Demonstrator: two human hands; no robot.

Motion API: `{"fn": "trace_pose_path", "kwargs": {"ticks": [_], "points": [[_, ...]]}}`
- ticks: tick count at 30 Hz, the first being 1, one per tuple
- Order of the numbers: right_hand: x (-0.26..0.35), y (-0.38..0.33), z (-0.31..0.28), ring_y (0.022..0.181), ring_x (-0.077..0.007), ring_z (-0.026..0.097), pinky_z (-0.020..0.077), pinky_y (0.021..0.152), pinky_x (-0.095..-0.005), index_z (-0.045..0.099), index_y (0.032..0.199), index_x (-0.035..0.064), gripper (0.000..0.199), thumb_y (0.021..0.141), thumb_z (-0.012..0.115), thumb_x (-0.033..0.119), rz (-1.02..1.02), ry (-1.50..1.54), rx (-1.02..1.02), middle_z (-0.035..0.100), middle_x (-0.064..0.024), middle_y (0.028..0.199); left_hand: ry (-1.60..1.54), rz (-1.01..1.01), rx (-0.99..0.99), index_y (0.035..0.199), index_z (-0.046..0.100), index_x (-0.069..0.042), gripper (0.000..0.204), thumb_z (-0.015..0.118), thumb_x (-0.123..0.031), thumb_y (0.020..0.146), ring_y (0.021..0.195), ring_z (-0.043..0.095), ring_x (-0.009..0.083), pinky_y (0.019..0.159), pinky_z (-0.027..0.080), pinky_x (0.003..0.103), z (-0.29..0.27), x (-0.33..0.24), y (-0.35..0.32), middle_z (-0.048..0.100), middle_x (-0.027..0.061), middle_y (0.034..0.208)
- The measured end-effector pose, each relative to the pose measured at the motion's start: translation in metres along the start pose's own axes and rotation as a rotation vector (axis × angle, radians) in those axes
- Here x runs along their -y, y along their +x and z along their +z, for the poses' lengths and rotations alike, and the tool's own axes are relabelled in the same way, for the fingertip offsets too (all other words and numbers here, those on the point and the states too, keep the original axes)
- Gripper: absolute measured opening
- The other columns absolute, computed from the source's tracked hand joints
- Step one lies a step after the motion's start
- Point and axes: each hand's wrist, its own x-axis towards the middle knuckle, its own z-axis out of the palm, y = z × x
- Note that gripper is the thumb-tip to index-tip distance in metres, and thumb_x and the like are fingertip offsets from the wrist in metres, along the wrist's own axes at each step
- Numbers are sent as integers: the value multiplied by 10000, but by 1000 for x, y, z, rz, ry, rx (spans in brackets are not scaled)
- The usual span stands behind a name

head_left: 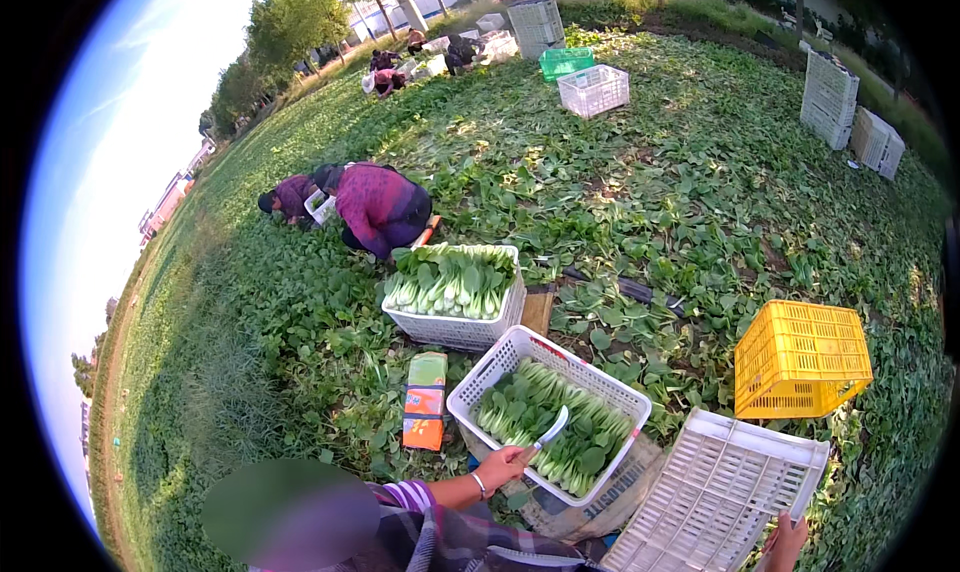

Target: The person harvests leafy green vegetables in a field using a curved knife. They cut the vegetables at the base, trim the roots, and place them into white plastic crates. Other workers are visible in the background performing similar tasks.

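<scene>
My left hand [499, 469], a band at its wrist, is closed on the handle of a curved-bladed knife [552, 429]. The blade reaches over leafy greens with pale stalks [545, 397], laid in rows in a white plastic crate [632, 405]. At the lower right, my right hand [788, 540] grips the edge of a second white slatted crate [715, 492], which is tilted and has no greens in view. Part of this hand is cut off by the picture's edge. Just beyond the first crate stands another white crate [455, 330], heaped with upright bunches of the same greens [455, 280].
A banded orange-and-green package [425, 402] lies left of the crate. Flattened sacking [575, 512] is under it. To the right stands a yellow crate [800, 362]. Co-workers [380, 207] crouch ahead among low leafy plants. Farther back are a green crate [566, 63] and stacked white crates [828, 100].
</scene>
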Motion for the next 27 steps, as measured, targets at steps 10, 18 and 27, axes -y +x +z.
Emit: {"fn": "trace_pose_path", "kwargs": {"ticks": [10,18,27], "points": [[282,-107,134,389,-92,432,349,332,-222,494,906,34,151,841,574,144,-223,121,338,444,-14,517,-394,95,-189,1153,507,-9,424,556,20,732,653,517,94,572,416,227,-97,-56,-52,551,23,863],[424,-177,295,450,-42,422,354,408,-190,543,929,-7,157,807,611,65,-692,-267,726,509,0,597,-1055,251,-259,1063,495,-56,296,546,12,780,812,565,180,771,482,391,-171,-78,-101,539,49,917],[551,-297,525,536,-49,476,389,472,-228,537,879,-36,231,769,686,102,-1146,-580,1035,579,-46,608,-1325,428,-516,1117,465,-37,319,485,31,806,1126,471,285,970,391,530,-320,-104,-169,483,100,1118]]}}
